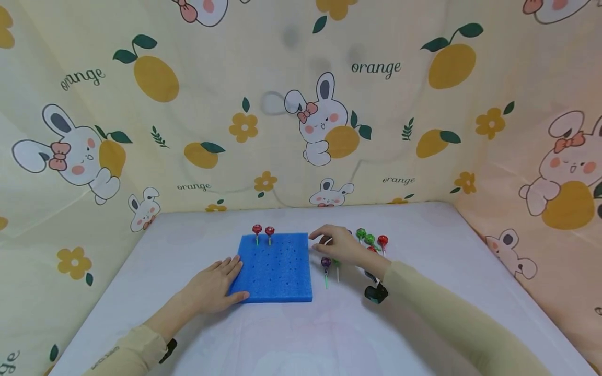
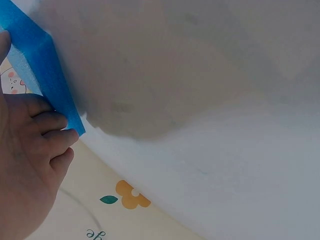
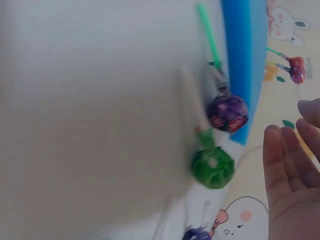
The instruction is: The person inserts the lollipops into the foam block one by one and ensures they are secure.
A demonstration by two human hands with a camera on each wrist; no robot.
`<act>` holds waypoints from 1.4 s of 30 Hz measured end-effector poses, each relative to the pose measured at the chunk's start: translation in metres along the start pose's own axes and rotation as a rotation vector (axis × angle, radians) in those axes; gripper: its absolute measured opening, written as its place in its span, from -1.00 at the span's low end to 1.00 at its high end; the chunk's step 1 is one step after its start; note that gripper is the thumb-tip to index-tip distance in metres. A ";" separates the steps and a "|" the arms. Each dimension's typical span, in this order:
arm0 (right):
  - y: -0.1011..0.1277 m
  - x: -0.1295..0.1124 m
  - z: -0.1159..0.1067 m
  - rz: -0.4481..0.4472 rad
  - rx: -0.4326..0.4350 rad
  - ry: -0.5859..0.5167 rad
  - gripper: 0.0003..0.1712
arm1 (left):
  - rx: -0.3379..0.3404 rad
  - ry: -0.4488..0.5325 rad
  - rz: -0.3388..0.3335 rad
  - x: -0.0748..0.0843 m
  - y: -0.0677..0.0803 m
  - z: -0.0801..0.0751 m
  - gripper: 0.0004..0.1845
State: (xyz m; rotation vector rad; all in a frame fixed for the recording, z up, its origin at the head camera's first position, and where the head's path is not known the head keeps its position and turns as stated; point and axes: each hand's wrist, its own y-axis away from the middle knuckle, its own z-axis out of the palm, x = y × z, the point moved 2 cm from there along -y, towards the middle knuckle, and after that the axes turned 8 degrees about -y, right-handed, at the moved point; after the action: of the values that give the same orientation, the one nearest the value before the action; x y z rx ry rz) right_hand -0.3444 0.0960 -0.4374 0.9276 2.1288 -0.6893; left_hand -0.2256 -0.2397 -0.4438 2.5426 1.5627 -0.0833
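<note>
A blue foam block with rows of small holes lies flat on the table. Two red lollipops stand upright near its far left corner. My left hand rests along the block's left edge, fingers extended against it. Over the table, just beyond the block's right edge, my right hand hovers with loosely bent fingers and nothing between them. In the right wrist view, a purple lollipop and a green lollipop lie beside the block, below that hand.
More lollipops lie to the right of the right hand, among them a green one and a red one. A patterned cloth rises behind the white table and along both sides.
</note>
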 end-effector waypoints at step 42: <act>0.034 0.005 0.003 0.026 -0.128 0.185 -0.73 | 0.020 -0.011 0.014 0.000 0.000 0.004 -0.04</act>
State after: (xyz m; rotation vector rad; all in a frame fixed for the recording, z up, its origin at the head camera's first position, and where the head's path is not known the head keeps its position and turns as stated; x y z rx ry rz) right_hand -0.3195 0.1162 -0.4493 0.9792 2.2889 -0.4633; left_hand -0.2252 -0.2407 -0.4478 2.5634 1.5476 -0.1115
